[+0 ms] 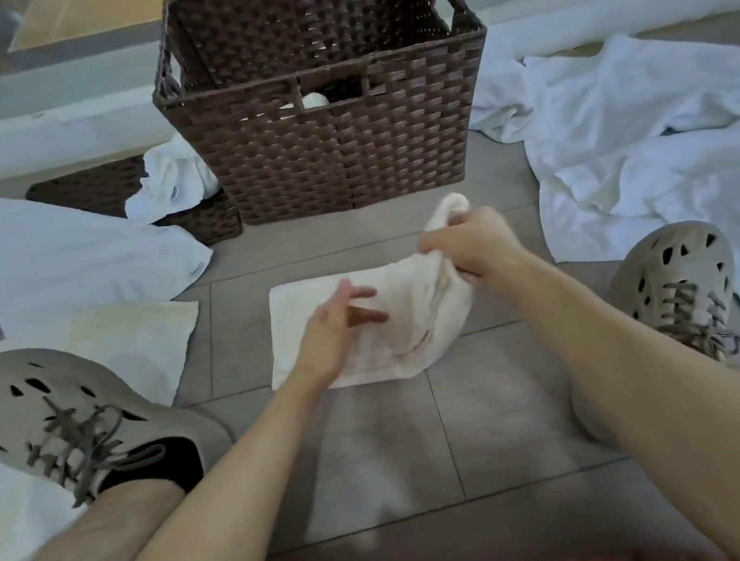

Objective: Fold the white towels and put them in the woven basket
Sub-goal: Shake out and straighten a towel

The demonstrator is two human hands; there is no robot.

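White terry towel, right hand clutching its corner, left hand flat, grip released

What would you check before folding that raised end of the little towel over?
1. Right hand grips the raised end of the small towel: ok.
2. Left hand lies open on the towel's middle: ok.
3. Towel's left part lies flat on the floor: ok.
4. Woven basket upright, open-topped, just beyond the towel: ok.
5. Room left inside the basket: cannot tell.
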